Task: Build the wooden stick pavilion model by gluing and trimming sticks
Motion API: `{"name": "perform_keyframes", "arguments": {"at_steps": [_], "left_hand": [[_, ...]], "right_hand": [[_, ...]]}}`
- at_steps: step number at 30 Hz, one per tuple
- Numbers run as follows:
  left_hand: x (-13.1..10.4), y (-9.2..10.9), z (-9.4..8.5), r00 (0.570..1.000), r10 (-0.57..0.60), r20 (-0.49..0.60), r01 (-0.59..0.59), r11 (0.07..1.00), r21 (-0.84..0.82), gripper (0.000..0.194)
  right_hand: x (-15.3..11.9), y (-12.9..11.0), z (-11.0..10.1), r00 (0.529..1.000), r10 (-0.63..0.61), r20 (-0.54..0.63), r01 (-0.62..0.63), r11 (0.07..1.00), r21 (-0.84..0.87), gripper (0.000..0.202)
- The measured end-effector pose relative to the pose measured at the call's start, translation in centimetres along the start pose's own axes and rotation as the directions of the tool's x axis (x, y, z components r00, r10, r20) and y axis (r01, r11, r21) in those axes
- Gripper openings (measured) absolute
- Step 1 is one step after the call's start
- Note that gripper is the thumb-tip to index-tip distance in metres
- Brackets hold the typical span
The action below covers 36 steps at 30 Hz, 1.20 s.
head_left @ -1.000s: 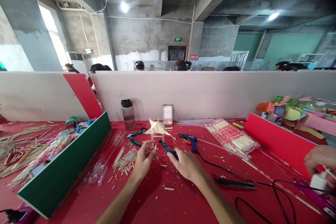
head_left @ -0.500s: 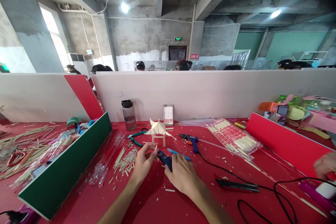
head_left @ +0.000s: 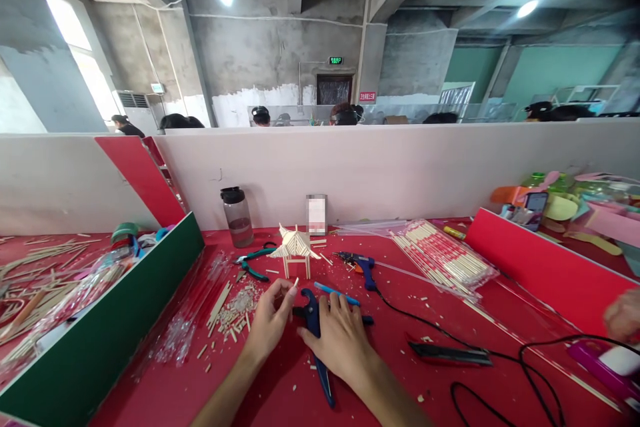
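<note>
My left hand [head_left: 273, 313] is closed, pinching a short wooden stick [head_left: 296, 282] upright between thumb and fingertips. My right hand [head_left: 343, 330] lies flat over a blue hand cutter [head_left: 313, 323], fingers stretched out and thumb across its handle; part of the tool is hidden beneath the palm. Just beyond the fingertips is a light-blue pen-like stick [head_left: 337, 293]. A small pavilion model [head_left: 296, 245] made of wooden sticks, with a pointed roof on legs, stands upright beyond both hands, touched by neither.
Green-handled pliers [head_left: 255, 263] and cut stick pieces [head_left: 235, 313] lie left. A blue glue gun [head_left: 364, 268], its black cable, a black-handled knife [head_left: 450, 352] and bagged sticks [head_left: 445, 257] are right. A bottle [head_left: 237, 217] stands behind. Green [head_left: 100, 320] and red boards flank the space; another person's hand [head_left: 623, 313] is far right.
The blue cutter has turned on the table, its long handle now pointing toward me. My right hand has loosened and flattened over it. My left hand still pinches the stick, slightly lower and left.
</note>
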<state>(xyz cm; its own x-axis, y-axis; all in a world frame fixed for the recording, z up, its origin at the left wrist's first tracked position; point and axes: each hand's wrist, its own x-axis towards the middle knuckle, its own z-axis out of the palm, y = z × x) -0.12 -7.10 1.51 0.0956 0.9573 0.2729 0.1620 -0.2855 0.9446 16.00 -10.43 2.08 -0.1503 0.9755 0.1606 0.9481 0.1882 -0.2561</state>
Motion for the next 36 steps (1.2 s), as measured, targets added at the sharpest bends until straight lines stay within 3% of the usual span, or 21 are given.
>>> {"name": "perform_keyframes", "arguments": {"at_steps": [4,7,11,13,19,25,30,36], "left_hand": [[0.1,-0.1,-0.1,1.000,0.014,-0.002,-0.014,0.998,0.055,0.039],[0.1,0.3,-0.1,1.000,0.008,0.014,-0.009,0.998,0.057,0.039],[0.0,0.8,0.4,0.997,-0.028,0.074,0.025,0.999,0.039,0.038],[0.0,1.0,0.8,0.993,-0.041,0.112,0.039,0.999,0.026,0.037],[1.9,2.3,2.3,0.981,0.011,0.192,0.002,0.998,-0.067,0.034],[5.0,4.1,4.3,0.997,0.046,0.068,-0.031,0.977,-0.211,0.035],[5.4,2.9,4.4,1.000,0.013,0.013,-0.009,0.964,-0.266,0.037],[4.4,0.9,3.3,0.995,-0.099,0.008,0.099,0.980,-0.170,0.042]], "right_hand": [[0.4,0.5,-0.9,0.998,-0.042,-0.039,0.044,0.997,0.070,0.051],[1.2,1.1,-2.0,0.990,-0.090,-0.112,0.116,0.961,0.251,0.032],[2.6,2.0,-2.9,0.984,-0.081,-0.162,0.165,0.767,0.620,0.021],[3.3,2.3,-3.0,0.980,-0.061,-0.188,0.179,0.681,0.711,0.019],[4.8,2.4,-3.7,0.946,-0.018,-0.324,0.270,0.594,0.757,0.016],[7.4,2.3,-6.5,0.912,0.058,-0.405,0.303,0.570,0.764,0.015],[9.5,3.1,-8.0,0.936,-0.006,-0.352,0.289,0.582,0.760,0.018],[11.1,5.1,-7.6,0.970,-0.051,-0.236,0.220,0.589,0.778,0.020]]}}
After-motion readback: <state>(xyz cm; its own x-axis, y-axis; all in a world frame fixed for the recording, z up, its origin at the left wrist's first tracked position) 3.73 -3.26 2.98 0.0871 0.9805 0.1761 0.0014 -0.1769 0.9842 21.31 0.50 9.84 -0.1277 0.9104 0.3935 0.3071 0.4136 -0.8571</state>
